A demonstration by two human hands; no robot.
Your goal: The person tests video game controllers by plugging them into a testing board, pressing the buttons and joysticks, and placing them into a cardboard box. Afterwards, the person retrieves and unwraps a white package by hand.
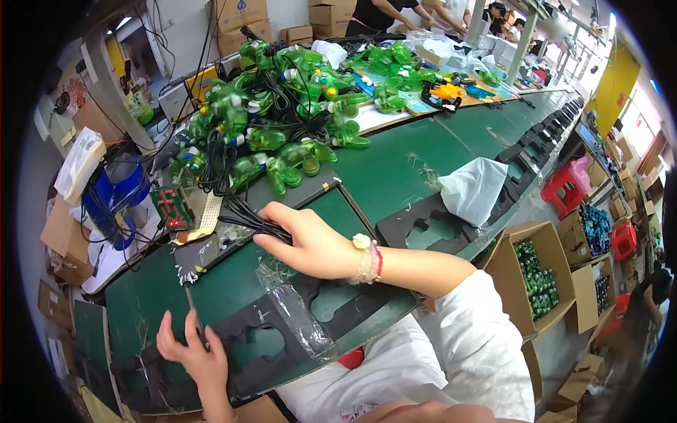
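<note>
My right hand (317, 243) is closed around a bundle of black cables (243, 217), thumb below and fingers above, over the near edge of a dark board. Those cables lead toward a pile of green see-through plastic units (265, 139) with black cords tangled among them. My left hand (197, 356) is lower left, fingers spread, with nothing in it. It hovers over or rests on a black foam strip (243, 370) with cut-out shapes; contact is unclear. Clear tape (300, 321) covers part of the strip.
A small board with red parts (171, 209) stands left of the cables. A white plastic bag (474, 190) lies on the foam at right. An orange-and-black item (446, 93) is farther back. Cartons (522, 282) of green units stand right. Other people (384, 15) work at the far end.
</note>
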